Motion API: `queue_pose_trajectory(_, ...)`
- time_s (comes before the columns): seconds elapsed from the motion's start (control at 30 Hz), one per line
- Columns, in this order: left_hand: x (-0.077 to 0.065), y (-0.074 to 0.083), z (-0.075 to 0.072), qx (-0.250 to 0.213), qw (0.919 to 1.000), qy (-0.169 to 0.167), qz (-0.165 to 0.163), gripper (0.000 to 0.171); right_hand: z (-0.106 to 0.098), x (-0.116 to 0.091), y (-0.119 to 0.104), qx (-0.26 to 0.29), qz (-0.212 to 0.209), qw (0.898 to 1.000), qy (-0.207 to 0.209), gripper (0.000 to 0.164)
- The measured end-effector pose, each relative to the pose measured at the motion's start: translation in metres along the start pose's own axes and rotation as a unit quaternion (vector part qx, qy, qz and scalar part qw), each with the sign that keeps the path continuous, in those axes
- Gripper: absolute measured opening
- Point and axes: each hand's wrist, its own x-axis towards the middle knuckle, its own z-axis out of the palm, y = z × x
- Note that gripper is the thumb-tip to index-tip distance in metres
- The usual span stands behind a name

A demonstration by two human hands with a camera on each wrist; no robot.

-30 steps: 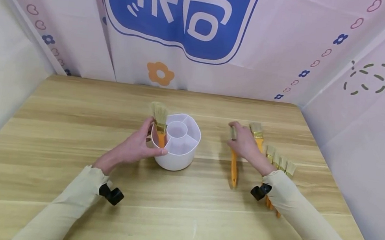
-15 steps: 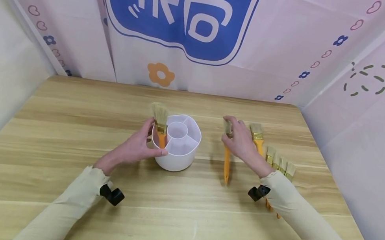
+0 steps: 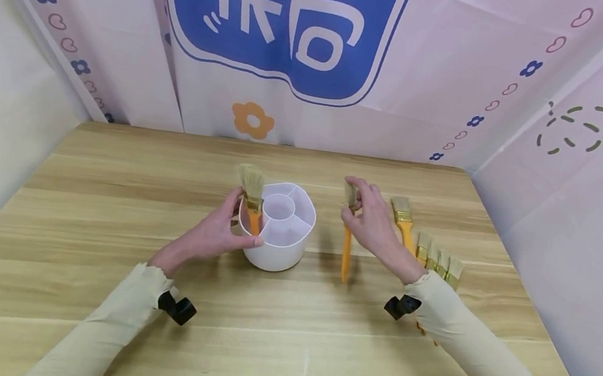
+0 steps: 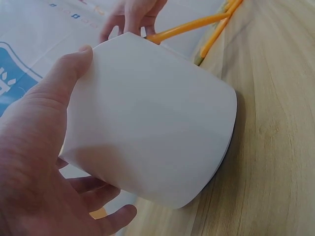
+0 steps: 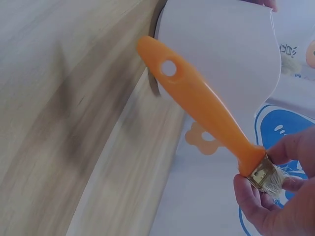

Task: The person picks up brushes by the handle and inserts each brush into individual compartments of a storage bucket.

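Observation:
My left hand [image 3: 205,236] grips the left side of a round white divided organizer [image 3: 274,257], its thumb at the rim. An orange-handled paintbrush [image 3: 254,222] leans in the organizer's left compartment, bristles up. To the right, my right hand [image 3: 378,226] pinches another orange paintbrush [image 3: 346,256] by its bristle end and metal ferrule. In the right wrist view that brush's handle [image 5: 202,105] points away from the fingers, with the organizer [image 5: 216,44] behind it. The left wrist view shows the organizer's outer wall [image 4: 152,108] between thumb and fingers.
A wide orange paintbrush [image 3: 403,217] lies right of my right hand. Several narrower brushes [image 3: 440,264] lie side by side beyond it, partly hidden under my right forearm. A printed cloth backdrop [image 3: 401,100] rises behind the wooden table [image 3: 261,345].
My right hand has moved left and slightly away from me, bringing the paintbrush toward the organizer and off the other brushes. My left hand and the organizer have stayed in place.

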Motion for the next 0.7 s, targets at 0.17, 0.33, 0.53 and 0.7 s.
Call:
queue_pose_trajectory(0.17,0.000,-0.001,0.000,-0.001,1.0000,0.000,-0.005,0.099,0.002,0.001,-0.005,0.016,-0.012,1.000,0.014,0.054)
queue_pose_trajectory(0.33,0.001,-0.001,0.001,-0.005,1.0000,-0.002,0.000,0.098,0.002,0.001,-0.009,0.040,-0.018,0.999,0.022,0.054)
queue_pose_trajectory(0.53,0.002,-0.002,0.001,-0.004,1.0000,-0.002,-0.006,0.098,0.003,0.000,-0.016,0.067,-0.032,0.997,0.034,0.053)
queue_pose_trajectory(0.7,0.002,-0.002,0.001,-0.003,0.9999,0.000,-0.011,0.098,0.003,0.000,-0.021,0.089,-0.050,0.993,0.050,0.052)
